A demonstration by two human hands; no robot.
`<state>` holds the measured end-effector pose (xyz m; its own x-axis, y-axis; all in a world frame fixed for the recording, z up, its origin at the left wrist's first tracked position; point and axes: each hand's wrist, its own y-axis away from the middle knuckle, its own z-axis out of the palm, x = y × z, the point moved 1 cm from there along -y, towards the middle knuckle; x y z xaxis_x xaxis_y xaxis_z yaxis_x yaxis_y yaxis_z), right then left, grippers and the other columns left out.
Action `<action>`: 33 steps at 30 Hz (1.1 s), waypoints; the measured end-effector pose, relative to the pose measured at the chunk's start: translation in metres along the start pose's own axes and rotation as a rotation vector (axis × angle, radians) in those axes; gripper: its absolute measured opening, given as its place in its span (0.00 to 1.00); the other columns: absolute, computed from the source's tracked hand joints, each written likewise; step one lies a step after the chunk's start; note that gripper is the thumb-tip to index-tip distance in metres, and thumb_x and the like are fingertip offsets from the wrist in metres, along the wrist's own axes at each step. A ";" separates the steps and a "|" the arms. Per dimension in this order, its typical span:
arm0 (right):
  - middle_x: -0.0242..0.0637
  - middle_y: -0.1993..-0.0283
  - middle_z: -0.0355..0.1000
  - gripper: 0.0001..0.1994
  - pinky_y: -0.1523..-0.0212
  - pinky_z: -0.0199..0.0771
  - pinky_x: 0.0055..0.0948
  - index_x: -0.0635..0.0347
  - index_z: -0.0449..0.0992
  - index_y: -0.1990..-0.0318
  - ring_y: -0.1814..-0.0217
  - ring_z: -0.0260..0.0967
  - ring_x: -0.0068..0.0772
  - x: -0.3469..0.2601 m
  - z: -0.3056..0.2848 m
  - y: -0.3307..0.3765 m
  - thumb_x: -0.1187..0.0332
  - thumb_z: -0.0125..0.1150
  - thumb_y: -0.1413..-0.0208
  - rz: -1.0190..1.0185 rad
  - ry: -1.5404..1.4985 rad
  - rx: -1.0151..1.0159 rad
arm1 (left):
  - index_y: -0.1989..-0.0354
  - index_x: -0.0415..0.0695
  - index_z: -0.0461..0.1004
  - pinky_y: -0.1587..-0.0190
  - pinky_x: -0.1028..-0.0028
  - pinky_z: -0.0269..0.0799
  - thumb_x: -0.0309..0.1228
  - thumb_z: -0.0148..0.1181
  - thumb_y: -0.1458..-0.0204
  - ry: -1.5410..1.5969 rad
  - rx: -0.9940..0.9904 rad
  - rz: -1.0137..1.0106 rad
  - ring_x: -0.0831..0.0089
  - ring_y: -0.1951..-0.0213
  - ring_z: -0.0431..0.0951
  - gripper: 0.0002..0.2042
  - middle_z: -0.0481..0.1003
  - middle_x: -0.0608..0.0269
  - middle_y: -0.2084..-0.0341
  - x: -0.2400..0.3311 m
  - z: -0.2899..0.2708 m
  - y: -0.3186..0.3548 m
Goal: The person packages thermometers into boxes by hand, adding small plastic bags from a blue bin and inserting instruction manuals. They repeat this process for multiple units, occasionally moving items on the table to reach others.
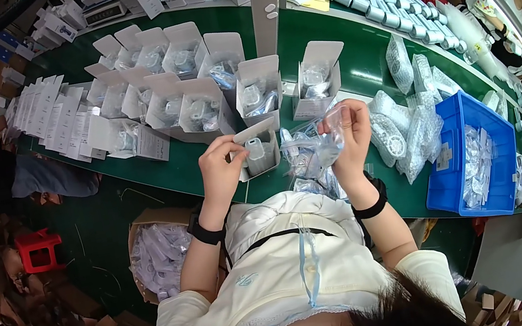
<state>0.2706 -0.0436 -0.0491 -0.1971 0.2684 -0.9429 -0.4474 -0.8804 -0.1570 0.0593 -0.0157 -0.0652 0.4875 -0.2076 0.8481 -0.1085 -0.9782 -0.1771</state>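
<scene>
Hands (218, 165) curled, left gripping box (255, 131), right bag (330, 148)

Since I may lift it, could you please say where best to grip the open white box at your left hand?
Probably grip the white box by its left rim, coming from the left: clear bags crowd its right, and its flap stands up behind.

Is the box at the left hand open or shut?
Open: the flap of the box stands raised, and a pale device shows inside, beside the left hand.
</scene>
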 end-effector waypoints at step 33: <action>0.36 0.58 0.62 0.09 0.42 0.42 0.57 0.54 0.76 0.70 0.48 0.54 0.46 0.015 0.015 0.031 0.64 0.59 0.61 -0.752 0.846 -0.658 | 0.78 0.36 0.72 0.78 0.82 0.59 0.18 0.60 0.64 0.043 0.208 -0.104 0.81 0.78 0.68 0.04 0.72 0.64 0.78 -0.016 -0.055 0.019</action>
<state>0.2403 -0.0613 -0.0638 0.6258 0.6597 -0.4161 0.3476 -0.7135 -0.6083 0.0019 -0.0306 -0.0544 0.4485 -0.1095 0.8871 0.1235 -0.9753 -0.1829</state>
